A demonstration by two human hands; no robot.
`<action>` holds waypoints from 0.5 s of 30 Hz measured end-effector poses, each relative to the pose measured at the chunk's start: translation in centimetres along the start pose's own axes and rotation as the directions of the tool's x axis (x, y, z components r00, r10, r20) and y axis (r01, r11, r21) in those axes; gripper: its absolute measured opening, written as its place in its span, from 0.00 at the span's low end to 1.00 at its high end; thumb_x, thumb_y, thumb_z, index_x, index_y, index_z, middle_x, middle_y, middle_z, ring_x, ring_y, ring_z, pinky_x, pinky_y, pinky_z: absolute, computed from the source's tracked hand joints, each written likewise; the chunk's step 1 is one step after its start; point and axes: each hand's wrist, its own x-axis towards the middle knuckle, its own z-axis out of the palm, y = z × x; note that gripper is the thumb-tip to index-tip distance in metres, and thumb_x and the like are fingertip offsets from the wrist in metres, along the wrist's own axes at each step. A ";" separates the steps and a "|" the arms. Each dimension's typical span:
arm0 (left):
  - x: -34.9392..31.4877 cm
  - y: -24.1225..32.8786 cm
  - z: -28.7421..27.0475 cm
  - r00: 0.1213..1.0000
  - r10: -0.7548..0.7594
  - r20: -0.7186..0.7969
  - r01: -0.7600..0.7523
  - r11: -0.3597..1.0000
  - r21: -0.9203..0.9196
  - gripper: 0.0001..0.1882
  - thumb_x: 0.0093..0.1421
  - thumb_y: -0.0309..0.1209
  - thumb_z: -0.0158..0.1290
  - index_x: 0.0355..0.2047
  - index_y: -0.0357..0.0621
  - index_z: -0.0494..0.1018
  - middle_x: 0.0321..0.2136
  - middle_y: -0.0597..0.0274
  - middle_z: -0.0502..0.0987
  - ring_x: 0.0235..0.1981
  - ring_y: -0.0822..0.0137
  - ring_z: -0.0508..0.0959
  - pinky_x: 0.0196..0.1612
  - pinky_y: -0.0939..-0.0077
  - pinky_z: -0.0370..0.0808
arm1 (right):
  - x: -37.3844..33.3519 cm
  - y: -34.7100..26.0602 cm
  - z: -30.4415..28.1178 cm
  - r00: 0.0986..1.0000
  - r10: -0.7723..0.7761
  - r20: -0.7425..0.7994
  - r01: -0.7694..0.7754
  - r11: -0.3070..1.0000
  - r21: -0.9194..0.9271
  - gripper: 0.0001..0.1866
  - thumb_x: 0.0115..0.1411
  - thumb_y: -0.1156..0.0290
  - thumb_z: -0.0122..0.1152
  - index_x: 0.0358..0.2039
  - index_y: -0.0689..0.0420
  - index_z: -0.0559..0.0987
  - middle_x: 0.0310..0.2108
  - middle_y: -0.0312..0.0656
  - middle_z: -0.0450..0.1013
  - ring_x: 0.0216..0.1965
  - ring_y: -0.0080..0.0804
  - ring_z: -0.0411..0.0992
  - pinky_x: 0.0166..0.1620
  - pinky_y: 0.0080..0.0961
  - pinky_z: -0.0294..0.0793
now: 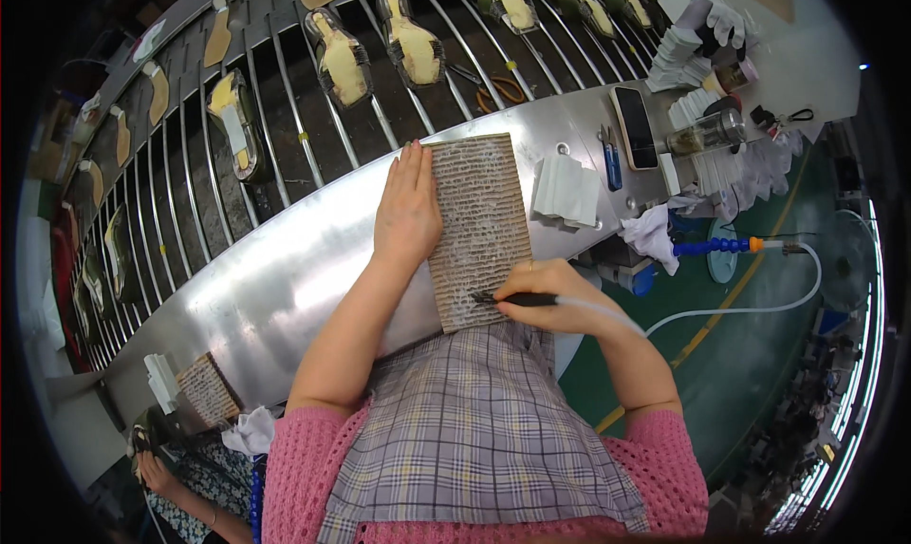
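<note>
A corrugated cardboard pad (477, 212), its ridges coated with a whitish residue, lies on the metal worktop (266, 302) in front of me. My left hand (410, 207) rests along the pad's left edge, fingers stretched out and together, holding nothing. My right hand (548, 295) is closed round a black-handled brush (528, 299) with a pale hose (607, 310) running from its back end. The brush's dark tip touches or hovers just over the pad's lower part; which one, I cannot tell.
Beyond the worktop, a roller conveyor (285, 117) carries several shoe uppers on lasts (415, 50) and tan insoles (216, 33). White folded cloths (566, 191), blue-handled pliers (612, 164), a phone (634, 128) and a glass jar (707, 133) stand right. A co-worker's hand (157, 473) shows lower left.
</note>
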 end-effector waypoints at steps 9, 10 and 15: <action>0.8 0.1 0.5 0.999 0.023 0.031 -0.022 0.999 -0.029 0.21 0.66 0.25 0.43 0.58 0.29 0.65 0.60 0.41 0.64 0.63 0.49 0.64 0.67 0.59 0.58 | 7.8 5.9 -4.6 0.799 0.239 -0.552 -0.091 0.955 0.282 0.10 0.54 0.69 0.68 0.31 0.64 0.82 0.26 0.42 0.79 0.25 0.26 0.76 0.32 0.22 0.75; 0.9 0.1 0.3 0.999 0.022 0.028 -0.021 0.999 -0.024 0.21 0.66 0.25 0.43 0.58 0.29 0.65 0.60 0.41 0.64 0.63 0.49 0.64 0.67 0.59 0.58 | 7.8 5.6 -4.8 0.770 0.295 -0.566 -0.026 0.901 0.434 0.10 0.55 0.69 0.67 0.31 0.64 0.82 0.26 0.42 0.78 0.24 0.26 0.76 0.31 0.21 0.75; 0.9 0.3 0.1 1.000 0.022 0.013 -0.021 1.000 -0.013 0.21 0.66 0.25 0.43 0.57 0.29 0.65 0.60 0.41 0.65 0.63 0.49 0.64 0.67 0.60 0.58 | 6.9 4.8 -4.1 0.741 0.431 -0.514 0.149 0.641 0.753 0.11 0.58 0.68 0.66 0.31 0.64 0.79 0.24 0.41 0.77 0.21 0.24 0.75 0.25 0.18 0.75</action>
